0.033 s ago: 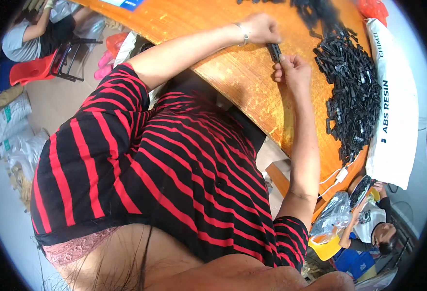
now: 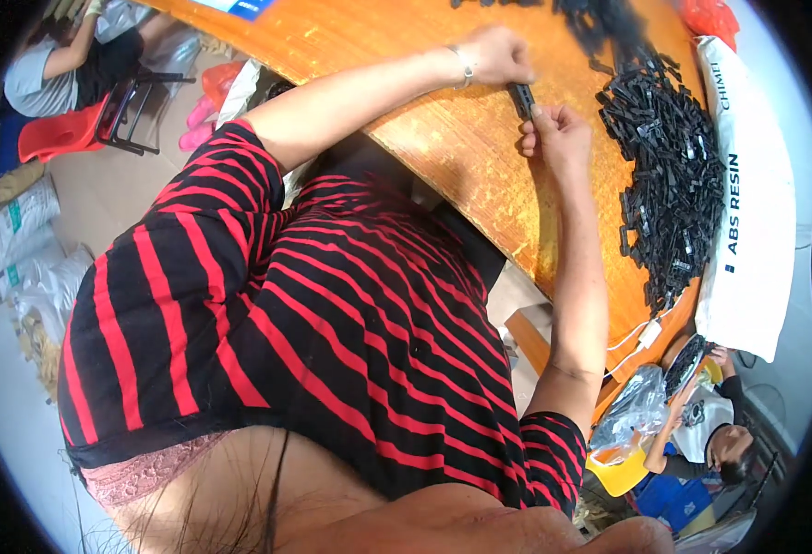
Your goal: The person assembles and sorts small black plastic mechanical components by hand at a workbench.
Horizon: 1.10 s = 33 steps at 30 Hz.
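Fingers: left hand (image 2: 498, 57) and right hand (image 2: 553, 137) both pinch one small black plastic part (image 2: 521, 98) above the orange table (image 2: 443, 138).
Risk: a loose pinch could drop it into the black parts pile (image 2: 669, 175), where it looks hard to tell apart.

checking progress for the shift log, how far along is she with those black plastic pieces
Done: no separate finished batch is clearly visible. In hand: the left hand and right hand together grip one small black plastic part over the orange table. Left: a large pile of black parts lies beside the right hand, next to a white sack, so much seems to remain.
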Tool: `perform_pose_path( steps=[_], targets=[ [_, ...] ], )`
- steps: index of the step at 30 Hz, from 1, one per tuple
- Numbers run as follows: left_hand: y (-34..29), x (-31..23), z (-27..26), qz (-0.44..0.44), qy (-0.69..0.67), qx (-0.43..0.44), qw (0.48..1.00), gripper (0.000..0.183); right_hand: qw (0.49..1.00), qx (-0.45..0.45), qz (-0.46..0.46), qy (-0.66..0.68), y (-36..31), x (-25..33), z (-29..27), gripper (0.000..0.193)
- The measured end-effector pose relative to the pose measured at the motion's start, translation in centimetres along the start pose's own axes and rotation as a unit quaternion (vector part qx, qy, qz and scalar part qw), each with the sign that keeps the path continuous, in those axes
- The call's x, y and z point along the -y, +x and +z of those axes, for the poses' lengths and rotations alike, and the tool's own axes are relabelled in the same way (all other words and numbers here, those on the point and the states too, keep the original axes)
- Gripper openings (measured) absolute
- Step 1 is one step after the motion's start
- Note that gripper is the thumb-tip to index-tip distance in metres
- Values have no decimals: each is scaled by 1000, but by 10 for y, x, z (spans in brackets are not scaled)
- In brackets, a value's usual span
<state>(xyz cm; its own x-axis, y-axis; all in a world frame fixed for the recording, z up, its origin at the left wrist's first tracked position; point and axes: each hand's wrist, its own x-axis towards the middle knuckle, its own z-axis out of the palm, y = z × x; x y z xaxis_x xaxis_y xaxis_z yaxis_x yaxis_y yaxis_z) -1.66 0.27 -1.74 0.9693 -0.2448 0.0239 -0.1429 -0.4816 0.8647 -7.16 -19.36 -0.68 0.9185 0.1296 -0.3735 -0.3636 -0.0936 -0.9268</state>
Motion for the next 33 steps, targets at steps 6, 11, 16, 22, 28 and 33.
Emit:
perform_pose_path(
  steps=[6,11,16,22,28,33],
  targets=[
    [-8,2,8,-17,12,-27,999,24,996,-35,-12,-86,-3,5,4,14],
    [-14,-5,13,-36,47,-31,998,25,977,-52,-44,-200,6,0,-5,19],
    [-15,-8,17,-52,67,-43,995,26,932,-65,-85,-346,14,0,-7,25],
    [-13,-1,16,-12,89,-51,995,26,967,-19,-48,-251,9,4,-11,19],
    [-30,12,-2,72,-46,-11,996,26,957,-35,-165,-237,-16,-9,-5,18],
    [-78,-12,-28,-89,-184,173,963,21,906,-34,-262,-331,-43,-6,7,19]
  ],
)
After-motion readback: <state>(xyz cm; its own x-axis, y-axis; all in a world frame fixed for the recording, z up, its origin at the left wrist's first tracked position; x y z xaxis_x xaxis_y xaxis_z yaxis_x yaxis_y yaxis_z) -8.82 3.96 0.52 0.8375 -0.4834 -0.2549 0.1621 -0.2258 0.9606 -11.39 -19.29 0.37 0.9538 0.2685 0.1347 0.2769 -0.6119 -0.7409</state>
